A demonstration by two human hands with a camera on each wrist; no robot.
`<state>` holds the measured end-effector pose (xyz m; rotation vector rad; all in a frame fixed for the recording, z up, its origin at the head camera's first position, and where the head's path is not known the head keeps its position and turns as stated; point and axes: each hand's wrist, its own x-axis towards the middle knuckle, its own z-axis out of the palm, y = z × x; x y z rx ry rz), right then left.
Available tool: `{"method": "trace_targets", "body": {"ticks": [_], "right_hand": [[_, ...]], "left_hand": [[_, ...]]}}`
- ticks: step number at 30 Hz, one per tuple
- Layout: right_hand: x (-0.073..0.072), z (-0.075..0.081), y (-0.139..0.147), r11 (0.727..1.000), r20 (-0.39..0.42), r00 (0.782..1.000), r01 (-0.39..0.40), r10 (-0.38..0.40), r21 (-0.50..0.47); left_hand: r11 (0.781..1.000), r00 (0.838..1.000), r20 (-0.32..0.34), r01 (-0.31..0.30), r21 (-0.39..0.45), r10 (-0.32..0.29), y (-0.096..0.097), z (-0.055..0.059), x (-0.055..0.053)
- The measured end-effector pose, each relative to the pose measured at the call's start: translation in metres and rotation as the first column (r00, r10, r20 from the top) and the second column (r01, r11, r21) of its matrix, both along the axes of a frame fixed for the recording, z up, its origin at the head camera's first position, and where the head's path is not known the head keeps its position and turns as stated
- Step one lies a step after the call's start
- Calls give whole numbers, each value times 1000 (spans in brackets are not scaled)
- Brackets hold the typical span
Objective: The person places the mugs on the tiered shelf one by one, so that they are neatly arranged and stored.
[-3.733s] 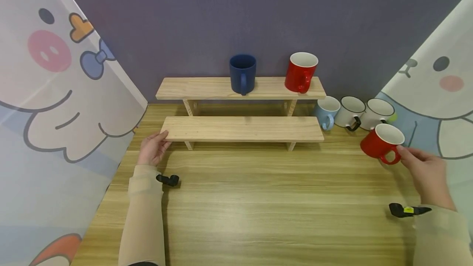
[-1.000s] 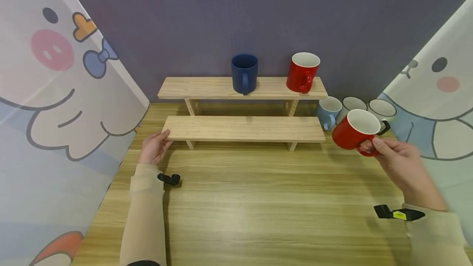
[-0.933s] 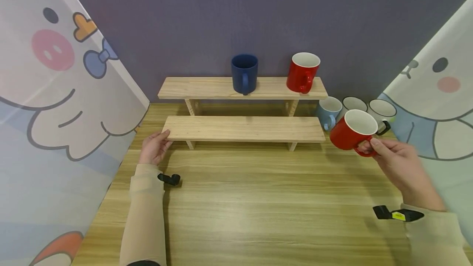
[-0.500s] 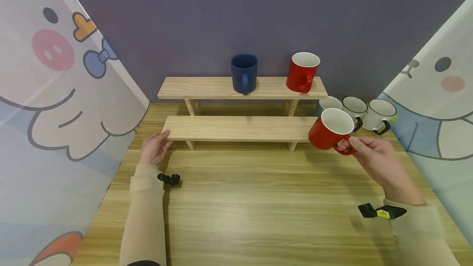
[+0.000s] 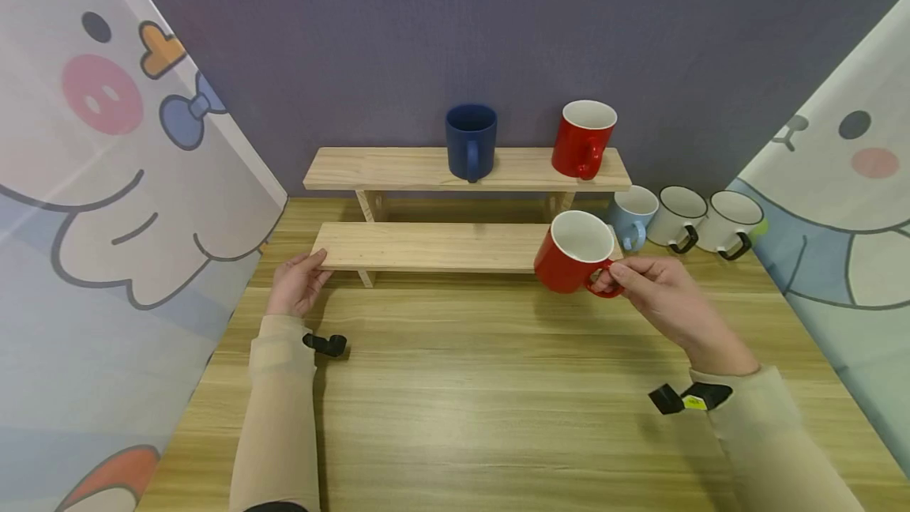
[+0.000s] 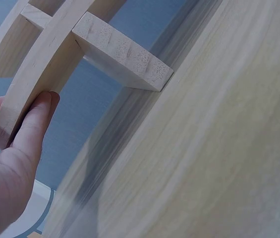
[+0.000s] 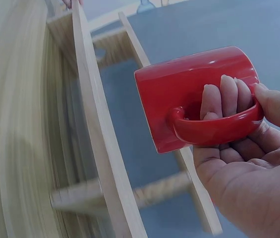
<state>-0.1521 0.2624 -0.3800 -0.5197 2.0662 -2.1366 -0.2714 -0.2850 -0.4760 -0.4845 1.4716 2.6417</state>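
In the head view my right hand [image 5: 671,306] grips a red mug [image 5: 569,263] by its handle, fingers hooked through the loop. The mug is tilted a little and overlaps the right end of the lower shelf board [image 5: 434,247]. The right wrist view shows the red mug [image 7: 194,94] with fingers curled inside its handle. My left hand [image 5: 295,287] pinches the left end of the same board, thumb on top and fingers beneath, as the left wrist view shows at the board's end [image 6: 30,99]. On the upper shelf [image 5: 384,168] stand a dark blue mug [image 5: 471,144] and another red mug [image 5: 579,144].
Right of the shelves, a light blue mug [image 5: 629,220] and two white mugs with black handles, one nearer [image 5: 671,220] and one by the wall [image 5: 725,224], stand on the wooden table [image 5: 455,401]. A grey wall [image 5: 455,38] rises behind; cartoon panels flank both sides.
My right hand has carried the red mug leftward from near the white mugs to the right end of the lower shelf. The left hand has stayed on the board.
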Motion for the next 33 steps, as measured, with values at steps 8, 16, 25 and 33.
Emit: {"method": "trace_targets", "body": {"ticks": [8, 16, 25, 33], "right_hand": [[-13, -3, -41, 998, 28, 999, -37, 35, 53], [-20, -3, -83, 994, 18, 995, -98, 97, 48], [-27, 1, -140, 996, 72, 993, -92, 93, -15], [-40, 2, -186, 998, 50, 997, -56, 57, -36]], "left_hand": [[1000, 1000, 1, 6, -10, -6, 0, 1, 2], [1000, 1000, 2, 6, -19, -6, 0, 0, 1], [1000, 1000, 14, 2, -8, -2, -2, 0, 2], [1000, 1000, 6, 18, -23, -18, -2, 1, 1]]}}
